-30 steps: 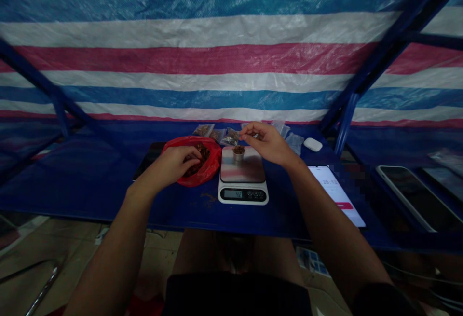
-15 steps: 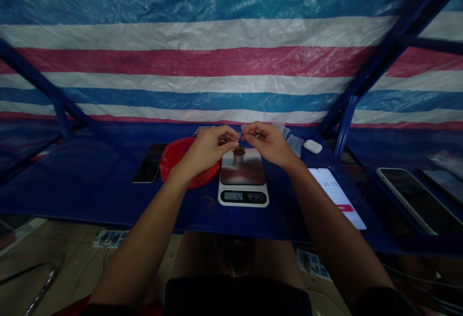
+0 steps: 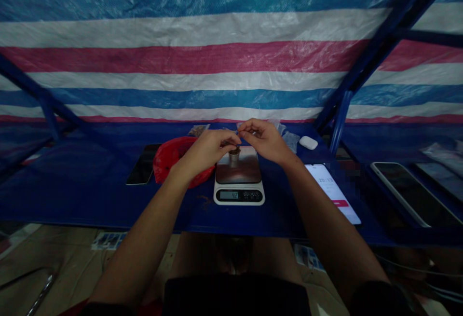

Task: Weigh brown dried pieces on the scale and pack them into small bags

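Nearly fingertip to fingertip, the left hand (image 3: pixel 206 151) and the right hand (image 3: pixel 262 140) hover just above a small metal cup (image 3: pixel 234 158). The fingers of the left hand (image 3: pixel 231 139) are pinched together right over the cup's rim, and the fingers of the right hand (image 3: pixel 246 130) are pinched together just beside them. Whatever they may be holding is too small to make out. Neither hand touches the cup, as far as this view shows. The cup stands upright near the back of the steel platform of a white kitchen scale (image 3: pixel 238 195), and dark brown pieces (image 3: pixel 235 151) fill its top. The scale's display appears to read 42.

The scale sits towards the front edge of a blue-covered counter (image 3: pixel 108 195). Just left of it, partly under the left wrist, lies a crumpled red plastic bag (image 3: pixel 177 161), with a dark phone (image 3: pixel 142 164) beside that. Near the counter's back edge are a small bag of brown pieces (image 3: pixel 198 130) and, behind the right hand, clear plastic bags (image 3: pixel 291 141), next to a white earbud case (image 3: pixel 308 142). Right of the scale lies a phone with a lit screen (image 3: pixel 331 193). A striped tarp (image 3: pixel 231 60) hangs behind the counter.
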Tool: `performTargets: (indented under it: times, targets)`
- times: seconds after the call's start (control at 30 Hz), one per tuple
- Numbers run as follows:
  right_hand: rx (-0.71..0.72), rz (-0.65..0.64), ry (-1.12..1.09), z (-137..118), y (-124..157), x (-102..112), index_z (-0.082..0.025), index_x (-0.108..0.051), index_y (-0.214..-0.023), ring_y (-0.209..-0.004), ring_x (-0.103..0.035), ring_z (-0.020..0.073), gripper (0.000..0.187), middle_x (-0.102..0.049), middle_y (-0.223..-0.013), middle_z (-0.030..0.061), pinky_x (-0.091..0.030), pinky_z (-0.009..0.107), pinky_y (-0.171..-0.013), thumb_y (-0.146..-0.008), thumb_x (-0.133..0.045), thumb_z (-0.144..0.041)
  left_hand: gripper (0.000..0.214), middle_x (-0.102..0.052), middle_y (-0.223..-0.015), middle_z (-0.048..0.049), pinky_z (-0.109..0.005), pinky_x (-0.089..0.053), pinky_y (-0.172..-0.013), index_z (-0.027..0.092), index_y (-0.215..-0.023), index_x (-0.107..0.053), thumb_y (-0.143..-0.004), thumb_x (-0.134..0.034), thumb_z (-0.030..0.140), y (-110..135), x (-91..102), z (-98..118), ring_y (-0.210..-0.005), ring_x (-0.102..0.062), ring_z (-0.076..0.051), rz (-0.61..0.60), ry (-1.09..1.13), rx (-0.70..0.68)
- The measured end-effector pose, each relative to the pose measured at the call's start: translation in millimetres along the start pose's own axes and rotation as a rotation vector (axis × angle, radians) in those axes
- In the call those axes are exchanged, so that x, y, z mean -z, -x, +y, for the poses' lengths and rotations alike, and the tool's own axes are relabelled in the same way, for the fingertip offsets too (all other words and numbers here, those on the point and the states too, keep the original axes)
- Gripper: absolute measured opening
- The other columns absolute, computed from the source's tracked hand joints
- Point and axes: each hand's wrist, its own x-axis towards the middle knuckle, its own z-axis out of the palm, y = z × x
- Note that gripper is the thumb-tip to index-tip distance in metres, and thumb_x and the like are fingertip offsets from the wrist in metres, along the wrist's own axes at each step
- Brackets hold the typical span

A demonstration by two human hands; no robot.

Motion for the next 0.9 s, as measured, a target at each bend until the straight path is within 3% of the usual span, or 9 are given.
performTargets:
  times: [0.57, 0.67, 0.77, 0.83, 0.9]
  targets:
    - [-0.027, 0.046, 0.032, -5, -2, 5, -0.021, -0.072, -0.099, -0.090, -0.071, 0.0205, 0.017, -0.078, -0.096, 0.0050, -0.054, 0.036, -0.080, -0.092, -0.068, -0.036, 0.013, -0.084, -0.103, -0.0041, -0.031, -0.061, -0.088, 0.020, -0.104, -0.079, -0.095, -0.070, 0.014, 5, 4.1, 1, -0.094, -0.079, -0.019, -0.002, -0.001, -0.027]
    - [-0.048, 0.166, 0.181, 0, -2, 17, -0.020, -0.072, -0.096, -0.086, -0.072, 0.0221, 0.014, -0.078, -0.094, 0.0066, -0.055, 0.037, -0.080, -0.091, -0.066, -0.031, 0.012, -0.084, -0.106, -0.0049, -0.031, -0.061, -0.090, 0.020, -0.103, -0.079, -0.096, -0.071, 0.014, 9, 7.1, 4, -0.098, -0.079, -0.019, 0.055, -0.049, -0.031]
    - [-0.149, 0.283, 0.487, 13, 2, 37, -0.020, -0.075, -0.097, -0.082, -0.071, 0.0238, 0.014, -0.079, -0.094, 0.0079, -0.055, 0.040, -0.080, -0.087, -0.065, -0.021, 0.012, -0.084, -0.110, -0.0057, -0.034, -0.060, -0.098, 0.020, -0.104, -0.080, -0.097, -0.071, 0.017, 15, 11.0, 7, -0.104, -0.077, -0.021, 0.129, -0.109, -0.028]
    - [-0.230, 0.200, 0.649, 23, 8, 50, -0.020, -0.077, -0.099, -0.081, -0.071, 0.0249, 0.021, -0.080, -0.097, 0.0086, -0.055, 0.041, -0.081, -0.080, -0.068, -0.015, 0.012, -0.084, -0.110, -0.0059, -0.036, -0.059, -0.100, 0.020, -0.106, -0.080, -0.098, -0.071, 0.022, 21, 13.5, 7, -0.103, -0.077, -0.022, 0.157, -0.124, -0.002]
    - [-0.268, 0.031, 0.702, 31, 13, 59, -0.021, -0.080, -0.097, -0.083, -0.072, 0.0266, 0.028, -0.081, -0.099, 0.0085, -0.056, 0.042, -0.083, -0.071, -0.075, -0.010, 0.013, -0.084, -0.109, -0.0058, -0.038, -0.059, -0.101, 0.021, -0.106, -0.081, -0.099, -0.070, 0.025, 27, 15.1, 5, -0.102, -0.077, -0.022, 0.181, -0.129, 0.030]
